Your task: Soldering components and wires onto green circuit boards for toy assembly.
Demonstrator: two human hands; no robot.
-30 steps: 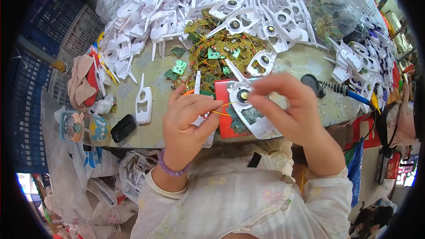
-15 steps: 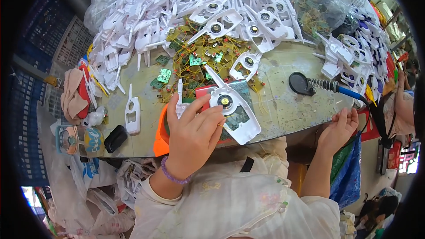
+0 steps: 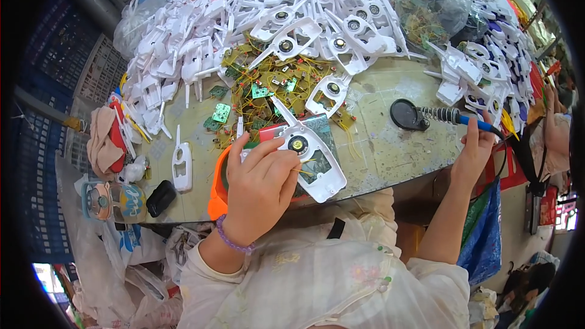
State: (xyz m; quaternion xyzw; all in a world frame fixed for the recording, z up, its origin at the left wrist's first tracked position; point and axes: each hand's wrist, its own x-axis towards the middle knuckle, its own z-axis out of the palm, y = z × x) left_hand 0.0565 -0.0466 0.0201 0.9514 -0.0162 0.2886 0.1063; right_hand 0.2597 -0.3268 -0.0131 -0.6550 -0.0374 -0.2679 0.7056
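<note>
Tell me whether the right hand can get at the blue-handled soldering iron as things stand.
Probably yes: the right hand already touches the soldering iron at its blue handle, with nothing between them.

Round table (image 3: 390, 146), grey-green top, worn and stained. Far half heaped with white plastic housings (image 3: 292, 18). Loose pile of green circuit boards with yellow wires (image 3: 268, 85) at centre. Clear bag of wired parts (image 3: 429, 12) at far right. Soldering iron stand (image 3: 409, 114) on right side, blue-handled iron (image 3: 469, 120) resting in it. Single white housing (image 3: 181, 161) and black oblong object (image 3: 161, 198) near left edge. Bundled cloth (image 3: 105, 140) at left rim.
</note>
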